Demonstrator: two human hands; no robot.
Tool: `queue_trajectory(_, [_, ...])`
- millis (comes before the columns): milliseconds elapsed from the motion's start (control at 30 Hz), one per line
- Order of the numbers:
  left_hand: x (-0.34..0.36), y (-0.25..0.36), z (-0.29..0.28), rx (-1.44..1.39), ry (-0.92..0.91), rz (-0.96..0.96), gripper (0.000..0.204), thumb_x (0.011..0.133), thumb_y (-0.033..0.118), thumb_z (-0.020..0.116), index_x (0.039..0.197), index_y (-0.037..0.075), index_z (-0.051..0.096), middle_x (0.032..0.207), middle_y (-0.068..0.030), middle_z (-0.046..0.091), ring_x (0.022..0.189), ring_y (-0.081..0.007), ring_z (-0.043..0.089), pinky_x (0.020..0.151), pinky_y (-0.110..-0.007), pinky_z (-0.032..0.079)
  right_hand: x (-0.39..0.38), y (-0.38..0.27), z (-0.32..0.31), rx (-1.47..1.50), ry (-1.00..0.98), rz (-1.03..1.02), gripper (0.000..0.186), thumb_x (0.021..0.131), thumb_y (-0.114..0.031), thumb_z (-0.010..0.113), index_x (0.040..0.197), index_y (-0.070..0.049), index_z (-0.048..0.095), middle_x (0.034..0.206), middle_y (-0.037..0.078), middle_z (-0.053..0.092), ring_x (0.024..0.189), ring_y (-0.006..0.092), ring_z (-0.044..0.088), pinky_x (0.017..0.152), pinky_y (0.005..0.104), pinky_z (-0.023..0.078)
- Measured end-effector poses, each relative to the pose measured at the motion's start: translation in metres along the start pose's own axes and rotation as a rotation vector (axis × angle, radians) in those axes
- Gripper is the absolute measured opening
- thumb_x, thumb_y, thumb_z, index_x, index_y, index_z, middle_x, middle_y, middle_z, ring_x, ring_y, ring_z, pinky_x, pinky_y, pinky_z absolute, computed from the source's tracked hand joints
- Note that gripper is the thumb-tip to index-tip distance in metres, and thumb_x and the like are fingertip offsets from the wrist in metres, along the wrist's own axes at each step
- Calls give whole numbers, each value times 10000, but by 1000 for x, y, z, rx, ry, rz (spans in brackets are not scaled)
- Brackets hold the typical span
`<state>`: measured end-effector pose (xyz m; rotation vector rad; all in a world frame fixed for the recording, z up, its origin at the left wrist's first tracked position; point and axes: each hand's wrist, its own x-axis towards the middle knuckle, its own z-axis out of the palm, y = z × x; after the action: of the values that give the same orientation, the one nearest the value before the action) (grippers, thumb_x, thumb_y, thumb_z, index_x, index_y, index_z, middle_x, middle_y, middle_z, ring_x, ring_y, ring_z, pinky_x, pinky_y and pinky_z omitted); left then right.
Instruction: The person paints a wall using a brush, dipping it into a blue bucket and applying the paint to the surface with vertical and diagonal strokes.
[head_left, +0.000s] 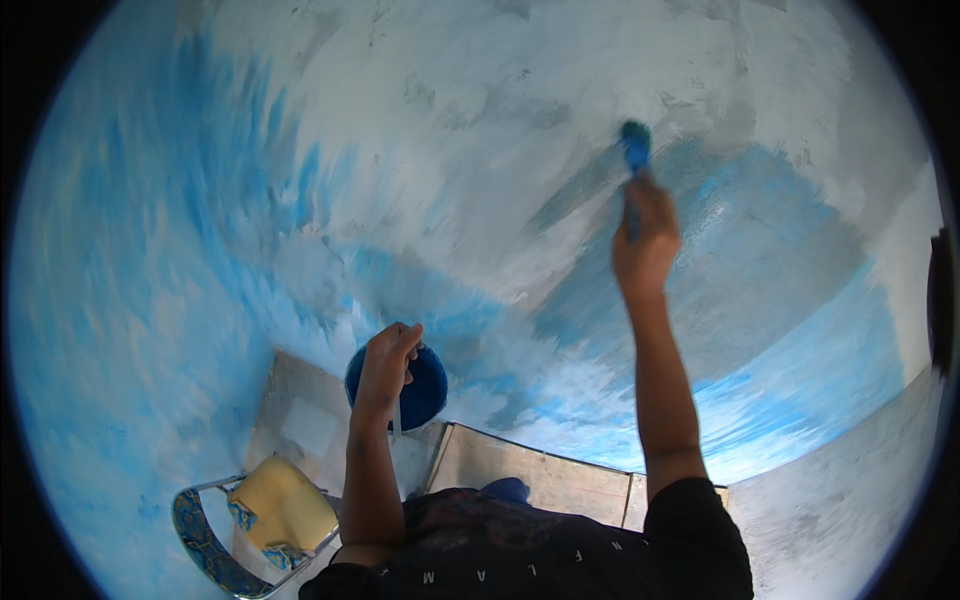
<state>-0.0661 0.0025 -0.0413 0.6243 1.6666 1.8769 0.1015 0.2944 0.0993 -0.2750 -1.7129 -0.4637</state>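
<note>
In the head view my right hand (pixel 645 235) grips a paintbrush (pixel 635 150) with a blue and green painted head, raised against the pale grey and white wall (pixel 480 110); hand and brush are slightly blurred. Streaky light blue and grey-blue paint covers parts of the wall around the brush and across the left side. My left hand (pixel 392 365) is closed on the handle of a bucket (pixel 425 395) of dark blue paint, held low at my left, with a pale strip hanging below the fingers.
A folding chair (pixel 280 510) with a worn yellow seat and blue patterned back stands at lower left. Wooden boards (pixel 565 490) lie along the wall's foot below me, and a pale slab (pixel 285 390) sits behind the bucket. A dark narrow shape (pixel 938 300) is at the right edge.
</note>
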Motion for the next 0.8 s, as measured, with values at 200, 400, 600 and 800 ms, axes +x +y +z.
queue_trajectory(200, [-6,5,-15,-7,12,26,367,936,407,645,774,85,575,690,27,456,547,-60,381,499,-243,298,-143,-63,32,40,-467,120,312,752,117,699,1050,29,677,1335,245,591,1226,425,586,986,479,541])
queue_trajectory(400, [-24,8,-33,64,0,35,358,935,402,648,816,67,604,695,28,479,609,-66,402,588,-254,322,-138,-80,24,735,-613,803,102,868,-3,709,965,13,680,996,151,694,911,335,704,823,379,586])
queue_trajectory(600, [-45,18,-54,135,-5,86,382,935,419,644,826,54,612,663,31,471,630,-68,417,602,-256,325,-145,-123,-10,1206,-504,1486,83,902,-71,688,886,2,652,856,80,651,714,175,677,717,315,634])
queue_trajectory(800, [-54,15,-56,74,-31,62,344,960,389,637,876,56,613,657,50,441,566,-36,351,523,-236,276,-149,-174,-20,1433,-808,1359,95,882,-41,704,880,9,623,818,76,606,735,189,701,686,332,664])
